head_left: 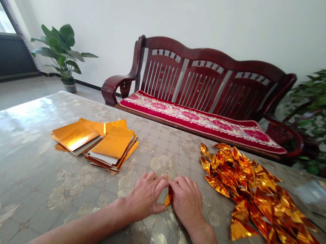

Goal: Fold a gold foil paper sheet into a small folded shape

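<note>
Between my two hands, low over the table's middle, is a small piece of folded gold foil paper [169, 197], mostly covered by fingers. My left hand [147, 194] grips its far end with fingertips pinched, the thumb stretched below. My right hand [185, 200] is closed on the same piece from the other side. To the left lie loose stacks of flat gold foil paper sheets [112, 142], some showing pale undersides. On the right spreads a heap of folded, pointed gold foil pieces [270, 206], shiny and overlapping.
The table [30, 183] has a patterned, glossy cover. A clear plastic bag [319, 194] lies at its right edge near a dark cord. Behind stand a dark wooden bench [186, 76] with a red floral cushion [195, 117], and potted plants [64, 49] on both sides.
</note>
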Tool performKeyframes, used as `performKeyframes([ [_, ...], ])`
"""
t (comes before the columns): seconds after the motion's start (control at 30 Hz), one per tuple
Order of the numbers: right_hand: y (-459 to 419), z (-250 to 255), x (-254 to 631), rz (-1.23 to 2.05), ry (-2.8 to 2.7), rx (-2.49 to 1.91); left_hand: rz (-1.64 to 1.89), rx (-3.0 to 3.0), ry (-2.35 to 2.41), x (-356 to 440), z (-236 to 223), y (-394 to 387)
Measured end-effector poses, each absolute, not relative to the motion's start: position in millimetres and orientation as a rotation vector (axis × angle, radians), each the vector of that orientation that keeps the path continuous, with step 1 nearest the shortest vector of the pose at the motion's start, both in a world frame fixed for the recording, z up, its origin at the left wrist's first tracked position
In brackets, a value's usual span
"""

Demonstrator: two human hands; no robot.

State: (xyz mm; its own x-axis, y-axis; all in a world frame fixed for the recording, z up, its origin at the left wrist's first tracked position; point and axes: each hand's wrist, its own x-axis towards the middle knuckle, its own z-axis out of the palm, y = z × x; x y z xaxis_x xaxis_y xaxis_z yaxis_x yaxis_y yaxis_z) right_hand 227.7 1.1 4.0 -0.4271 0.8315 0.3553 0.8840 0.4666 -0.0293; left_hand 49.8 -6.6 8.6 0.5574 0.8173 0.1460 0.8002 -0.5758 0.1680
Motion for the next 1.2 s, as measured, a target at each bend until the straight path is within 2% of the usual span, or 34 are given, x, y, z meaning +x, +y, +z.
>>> performKeyframes([
  [0.57, 3.3, -3.5, 244.5, 0.125, -2.292, -1.319, 0.299, 2.658, 1.435, 50.6, 13.8, -8.0],
  [1.2, 0.5, -11.8, 240.3, 0.092, -2.179, -1.304, 0.273, 2.672, 1.434, 52.6, 15.9, -8.0],
])
